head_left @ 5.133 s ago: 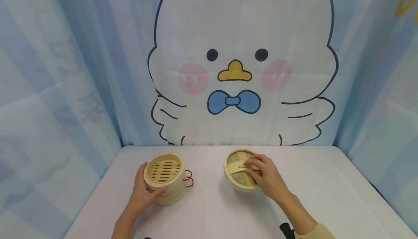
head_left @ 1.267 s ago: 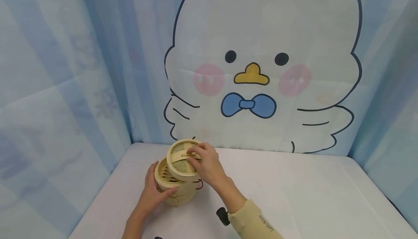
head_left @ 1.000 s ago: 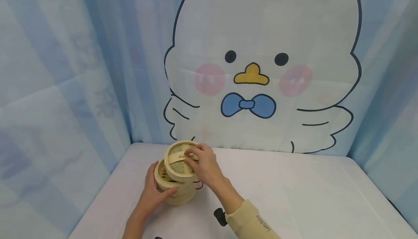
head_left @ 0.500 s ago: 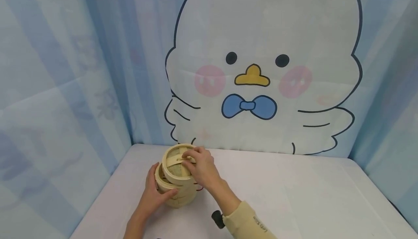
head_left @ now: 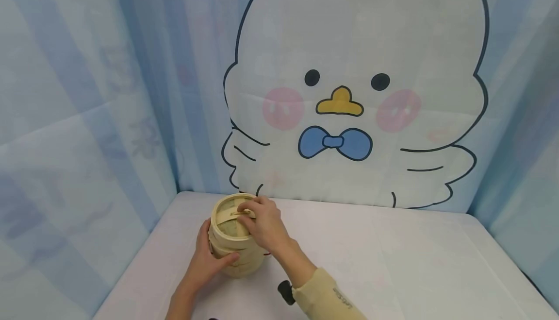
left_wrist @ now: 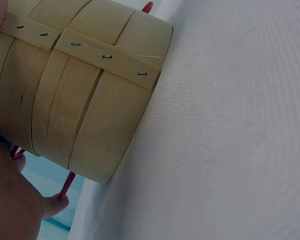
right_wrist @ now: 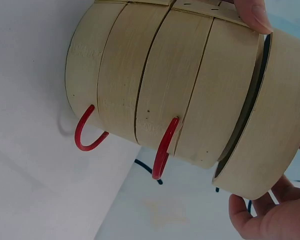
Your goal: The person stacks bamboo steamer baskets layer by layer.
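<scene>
A round bamboo steamer (head_left: 246, 261) stands on the table, its stacked bands and stapled strip showing in the left wrist view. My left hand (head_left: 207, 257) grips it, thumb at the front and fingers round the far left side. On top lies the woven bamboo lid (head_left: 224, 208), whose handle my right hand (head_left: 264, 223) pinches between thumb and fingers. From the right wrist view, a narrow dark gap shows between the lid (right_wrist: 275, 125) and the steamer (right_wrist: 190, 85). Red loops (right_wrist: 165, 150) stick out from the steamer's side. The inside is hidden.
The white-covered table (head_left: 384, 261) reaches right and forward of the steamer. A curtain (head_left: 340, 174) printed with a cartoon bird hangs behind it, with more cloth at both sides. A black device (head_left: 286, 292) sits at the right wrist.
My right hand has brought the lid from the right over to the steamer, then lowered it leftward onto the top, covering the slotted rack. The left hand keeps its grip.
</scene>
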Demonstrator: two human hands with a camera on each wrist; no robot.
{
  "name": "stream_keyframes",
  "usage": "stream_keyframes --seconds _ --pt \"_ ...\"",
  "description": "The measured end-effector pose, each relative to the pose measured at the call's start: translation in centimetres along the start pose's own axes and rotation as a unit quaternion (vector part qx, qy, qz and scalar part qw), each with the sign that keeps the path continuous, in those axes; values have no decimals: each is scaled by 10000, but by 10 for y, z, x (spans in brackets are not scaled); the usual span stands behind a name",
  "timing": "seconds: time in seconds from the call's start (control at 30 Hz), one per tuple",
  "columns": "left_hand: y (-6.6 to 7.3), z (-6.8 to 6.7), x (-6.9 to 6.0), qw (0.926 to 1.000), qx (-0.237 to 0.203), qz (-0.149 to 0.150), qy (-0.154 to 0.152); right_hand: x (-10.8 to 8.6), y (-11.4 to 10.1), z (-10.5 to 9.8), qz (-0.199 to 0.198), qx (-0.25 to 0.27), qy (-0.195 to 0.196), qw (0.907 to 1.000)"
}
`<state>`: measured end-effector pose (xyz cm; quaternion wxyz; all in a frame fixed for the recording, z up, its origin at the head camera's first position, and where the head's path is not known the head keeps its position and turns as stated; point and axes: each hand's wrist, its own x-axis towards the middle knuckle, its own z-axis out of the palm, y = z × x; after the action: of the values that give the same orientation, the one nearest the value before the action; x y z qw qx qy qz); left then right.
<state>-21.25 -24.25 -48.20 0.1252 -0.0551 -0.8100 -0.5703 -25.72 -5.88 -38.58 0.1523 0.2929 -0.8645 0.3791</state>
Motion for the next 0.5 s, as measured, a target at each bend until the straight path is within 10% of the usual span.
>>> stream_keyframes --seconds 0.5 --pt "1 1 0 9999 121 -76 21 2 0 8 43 -149 -64 9999"
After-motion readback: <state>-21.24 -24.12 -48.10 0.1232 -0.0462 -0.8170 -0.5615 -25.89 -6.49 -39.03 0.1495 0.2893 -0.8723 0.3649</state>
